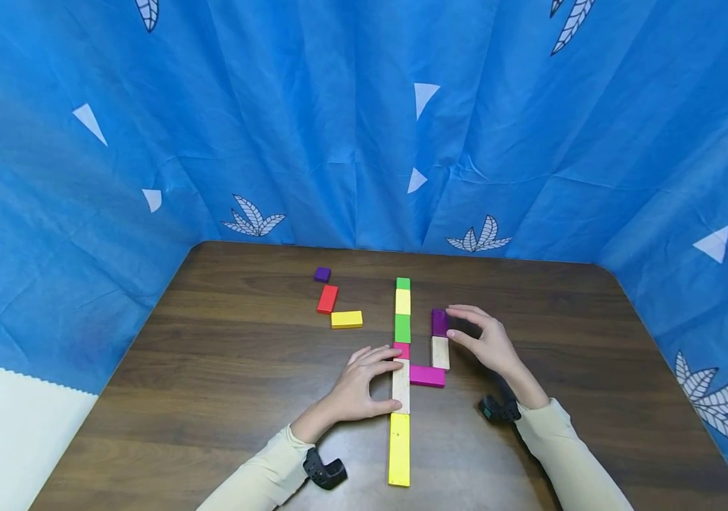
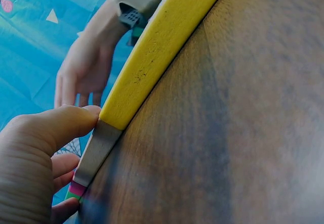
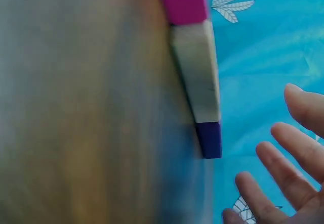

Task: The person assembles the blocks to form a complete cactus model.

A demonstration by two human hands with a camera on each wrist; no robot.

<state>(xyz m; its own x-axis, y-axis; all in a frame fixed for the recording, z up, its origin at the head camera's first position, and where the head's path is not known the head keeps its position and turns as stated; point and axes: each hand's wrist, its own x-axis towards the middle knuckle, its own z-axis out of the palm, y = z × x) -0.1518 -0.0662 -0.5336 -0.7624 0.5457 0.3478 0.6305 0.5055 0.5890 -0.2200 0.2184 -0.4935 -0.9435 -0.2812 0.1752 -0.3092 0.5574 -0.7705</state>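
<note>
A straight row of flat blocks runs down the table: a long yellow block (image 1: 399,451) nearest, then a plain wooden block (image 1: 401,387), a pink one (image 1: 401,350), and green and pale yellow ones beyond. My left hand (image 1: 357,390) rests along the row's left side, its thumb by the joint of the yellow and plain blocks. Off the row's right side juts a magenta block (image 1: 427,376). From there a second plain block (image 3: 197,75) and a purple block (image 1: 439,322) extend away. Beside the purple block, my right hand (image 1: 485,341) has its fingers spread, holding nothing.
Left of the row lie a loose yellow block (image 1: 347,320), a red block (image 1: 328,299) and a small dark purple block (image 1: 322,275). A blue patterned curtain (image 1: 351,142) hangs behind the brown table (image 1: 211,369) and along its sides.
</note>
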